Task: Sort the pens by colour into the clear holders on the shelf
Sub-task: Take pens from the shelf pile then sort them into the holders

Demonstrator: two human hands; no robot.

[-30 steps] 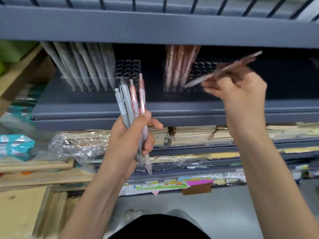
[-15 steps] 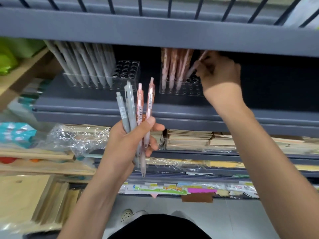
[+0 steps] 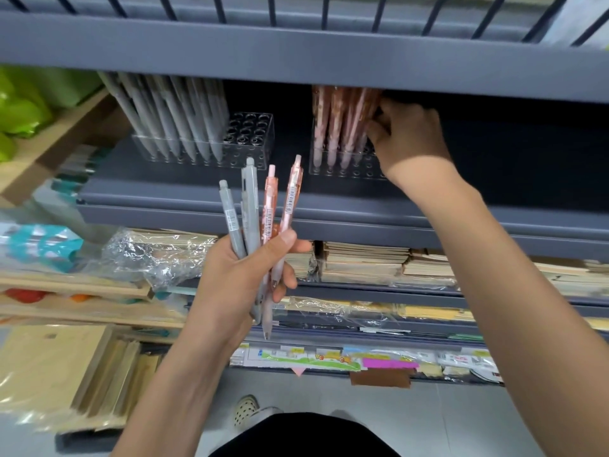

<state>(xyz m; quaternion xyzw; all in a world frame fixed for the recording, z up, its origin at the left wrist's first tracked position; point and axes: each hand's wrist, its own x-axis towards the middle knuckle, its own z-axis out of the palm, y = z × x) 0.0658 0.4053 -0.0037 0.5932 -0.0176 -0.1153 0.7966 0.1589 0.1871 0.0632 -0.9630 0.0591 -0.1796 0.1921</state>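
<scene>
My left hand [image 3: 237,278] is shut on a bundle of pens held upright below the shelf [image 3: 197,196]: two grey pens [image 3: 250,199] and two pink pens [image 3: 290,192]. On the shelf, a clear holder [image 3: 253,140] at the left carries several grey pens [image 3: 171,117] and has empty holes on its right side. A second clear holder [image 3: 342,169] carries several pink pens [image 3: 339,120]. My right hand [image 3: 408,136] reaches under the upper shelf, its fingers closed on the rightmost pink pen standing in that holder. The pens' tops are hidden by the upper shelf.
The upper shelf's front edge [image 3: 296,57] hangs low over the holders. Below are stacks of wrapped notebooks [image 3: 362,262], crumpled plastic wrap [image 3: 155,255] and wooden boards [image 3: 66,291]. Green packages [image 3: 19,110] sit at the far left.
My right hand carried a pink pen from in front of the shelf into the pink holder and now sits lower against the pens. My left hand has kept its bundle steady.
</scene>
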